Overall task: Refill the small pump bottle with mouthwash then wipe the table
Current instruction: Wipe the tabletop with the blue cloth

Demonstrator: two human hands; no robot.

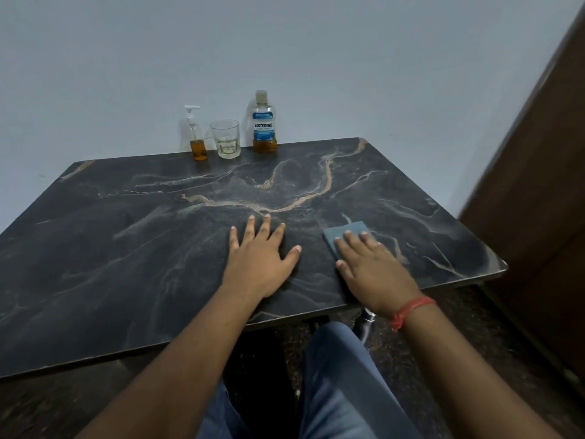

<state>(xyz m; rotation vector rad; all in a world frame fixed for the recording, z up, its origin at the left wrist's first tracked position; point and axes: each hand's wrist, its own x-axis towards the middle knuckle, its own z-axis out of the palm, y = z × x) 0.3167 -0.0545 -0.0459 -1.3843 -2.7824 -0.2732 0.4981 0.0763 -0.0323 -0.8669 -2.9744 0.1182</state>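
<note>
A small pump bottle [197, 137] with amber liquid in its bottom stands at the table's far edge. Right of it are a clear glass [225, 138] and a capped mouthwash bottle [264, 124] with a little amber liquid left. A blue-grey folded cloth [345, 233] lies on the dark marble table [126, 248] near the front right. My right hand [372, 270] rests flat on the cloth, fingers straight. My left hand [258, 259] lies flat on the bare table to its left, fingers spread.
A pale wall rises behind the table. A brown wooden door or panel [538, 217] stands close to the table's right edge. My legs in blue jeans [335, 381] are under the front edge.
</note>
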